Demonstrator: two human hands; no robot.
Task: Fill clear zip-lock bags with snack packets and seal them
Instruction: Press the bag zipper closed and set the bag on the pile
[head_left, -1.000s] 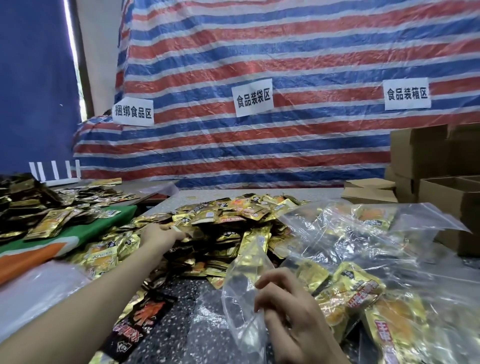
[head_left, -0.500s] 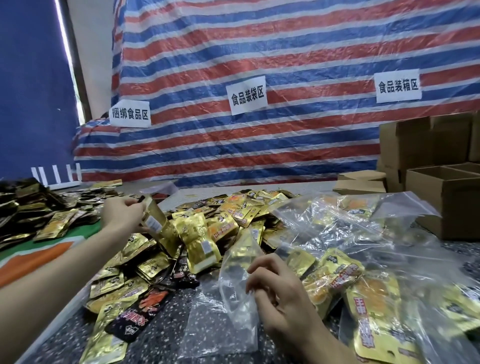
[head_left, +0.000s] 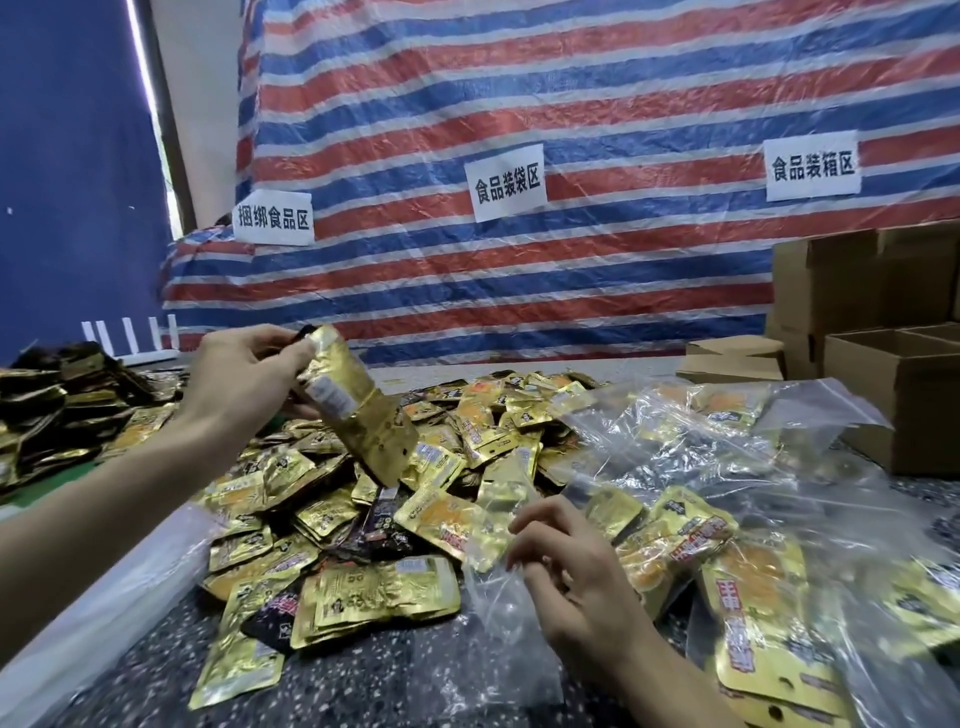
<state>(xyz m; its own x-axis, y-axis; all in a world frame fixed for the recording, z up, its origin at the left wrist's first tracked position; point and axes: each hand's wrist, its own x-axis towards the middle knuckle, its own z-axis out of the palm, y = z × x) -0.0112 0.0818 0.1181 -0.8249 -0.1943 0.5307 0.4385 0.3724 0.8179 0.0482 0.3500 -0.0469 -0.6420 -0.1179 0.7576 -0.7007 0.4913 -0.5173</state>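
Head: creased gold packet (head_left: 358, 410), clear bag (head_left: 493, 597)

A dark speckled desk (head_left: 363, 680) carries a heap of gold snack packets (head_left: 332, 525) at centre, clear zip-lock bags (head_left: 769, 467) at 3 o'clock, cardboard boxes (head_left: 904, 395) at 2 o'clock.

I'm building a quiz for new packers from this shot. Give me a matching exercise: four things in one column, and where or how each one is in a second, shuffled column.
Column one
1 left hand
2 right hand
3 cardboard boxes
4 paper signs

Column two
A on the striped tarp
B holds the empty clear bag
C at the far right of the view
D holds a gold packet above the pile

Pairs: 1-D, 2-B, 3-C, 4-A
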